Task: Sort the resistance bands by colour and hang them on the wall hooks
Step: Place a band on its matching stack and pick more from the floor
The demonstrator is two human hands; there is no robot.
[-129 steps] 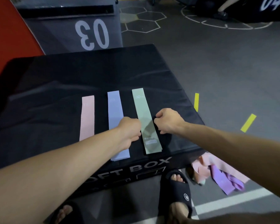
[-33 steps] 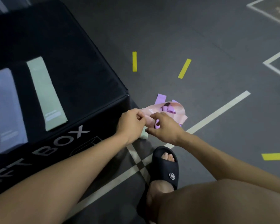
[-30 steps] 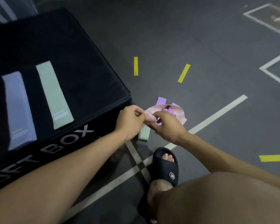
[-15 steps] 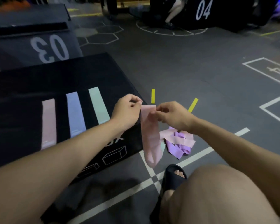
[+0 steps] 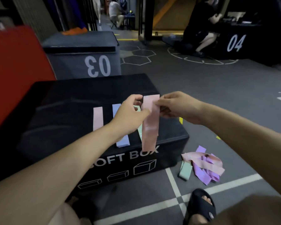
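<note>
Lower right of the frame: black sandal (image 5: 201, 207) on grey floor (image 5: 217, 98) crossed by white lines. Just above, right of centre: loose heap of bands (image 5: 204, 164) on the floor, pink, purple and one mint, tangled, touching the foot of the soft box (image 5: 81, 98), which serves here as the desk.

Centre: left hand (image 5: 128, 116) and right hand (image 5: 177, 106) raised over the near right part of the desk, both pinching the top edge of a pink band (image 5: 150, 120) between thumb and fingers, left hand at its left corner, right hand at its right corner. Band hanging free, long axis vertical, lower end level with the near edge of the desk.

Behind and lower left of the hands, flat on the desk top: pink strip (image 5: 97, 118), blue strip (image 5: 122, 140), mint strip (image 5: 139, 127), side by side, long axes running near to far, the blue and mint ones partly hidden by the left hand and the hanging band.

Likely destination: the pink strip, left of the hanging band, beyond the blue and mint strips; left hand nearer. Crossing over the two middle strips needed; risk of brushing them out of line.

Farther back: grey box marked 03 (image 5: 97, 65), red block (image 5: 18, 70) at upper left, black box marked 04 (image 5: 234, 43) at upper right with a seated person (image 5: 199, 28) beside it. No wall hooks in view.
</note>
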